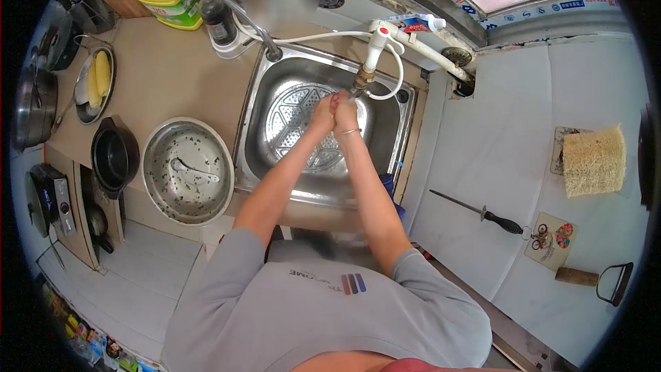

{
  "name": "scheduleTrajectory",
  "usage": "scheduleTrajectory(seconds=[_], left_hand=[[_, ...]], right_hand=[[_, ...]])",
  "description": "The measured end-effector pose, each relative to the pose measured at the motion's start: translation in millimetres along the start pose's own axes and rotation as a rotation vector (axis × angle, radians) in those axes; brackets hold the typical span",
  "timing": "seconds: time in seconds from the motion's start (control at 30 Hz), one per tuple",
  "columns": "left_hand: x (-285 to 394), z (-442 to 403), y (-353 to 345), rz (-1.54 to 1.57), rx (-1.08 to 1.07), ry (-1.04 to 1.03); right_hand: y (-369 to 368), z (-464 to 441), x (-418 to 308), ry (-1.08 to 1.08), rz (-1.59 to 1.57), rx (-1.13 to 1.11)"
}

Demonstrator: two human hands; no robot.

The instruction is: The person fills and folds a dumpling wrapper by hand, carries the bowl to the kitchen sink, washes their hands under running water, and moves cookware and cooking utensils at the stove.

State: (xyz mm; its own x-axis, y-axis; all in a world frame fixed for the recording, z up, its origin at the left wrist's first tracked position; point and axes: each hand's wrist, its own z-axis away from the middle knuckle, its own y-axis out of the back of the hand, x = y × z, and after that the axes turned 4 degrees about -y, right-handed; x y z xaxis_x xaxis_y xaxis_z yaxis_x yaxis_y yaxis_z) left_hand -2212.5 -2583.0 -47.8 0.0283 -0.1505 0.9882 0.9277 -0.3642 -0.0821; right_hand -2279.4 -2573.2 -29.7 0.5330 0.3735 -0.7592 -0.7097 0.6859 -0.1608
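Sink (pixel 382 120) of box-shaped silver metal sits in the frame's upper middle. Over it, the left hand (pixel 321 117) and right hand (pixel 347 114) touch, partly curled, near a white plastic tap (pixel 374 52) with a brown end; I cannot tell if they hold anything.

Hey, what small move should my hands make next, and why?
Probably rub the left hand and right hand together: they meet over the sink, close by the tap, and neither visibly holds anything. I can't tell whether water runs.
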Motion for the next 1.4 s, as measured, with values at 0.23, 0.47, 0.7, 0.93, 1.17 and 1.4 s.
scheduleTrajectory(seconds=[0.23,0.47,0.7,0.93,1.17,1.4], left_hand=[[4.4,-0.2,-2.6,0.472,-0.016,0.074],[-55.2,-14.5,-12.6,0.374,0.191,0.183],[-13.7,-5.7,2.3,-0.272,-0.077,0.089],[0.6,-2.9,9.9,0.173,-0.286,0.165],[30.9,15.3,-7.4,1.063,0.073,0.584],[-14.0,-5.9,-31.3,0.900,0.087,0.577]], right_hand=[[27.7,-28.5,2.3,-0.261,-0.625,-0.773],[-2.5,15.7,-0.5,0.057,-0.127,-0.158],[8.2,-0.9,10.5,0.056,0.029,-0.011],[38.3,-32.9,16.9,-0.211,-0.181,-0.172],[31.9,-4.0,9.4,1.001,0.959,0.423],[39.6,-16.2,33.0,0.604,0.593,0.113]])
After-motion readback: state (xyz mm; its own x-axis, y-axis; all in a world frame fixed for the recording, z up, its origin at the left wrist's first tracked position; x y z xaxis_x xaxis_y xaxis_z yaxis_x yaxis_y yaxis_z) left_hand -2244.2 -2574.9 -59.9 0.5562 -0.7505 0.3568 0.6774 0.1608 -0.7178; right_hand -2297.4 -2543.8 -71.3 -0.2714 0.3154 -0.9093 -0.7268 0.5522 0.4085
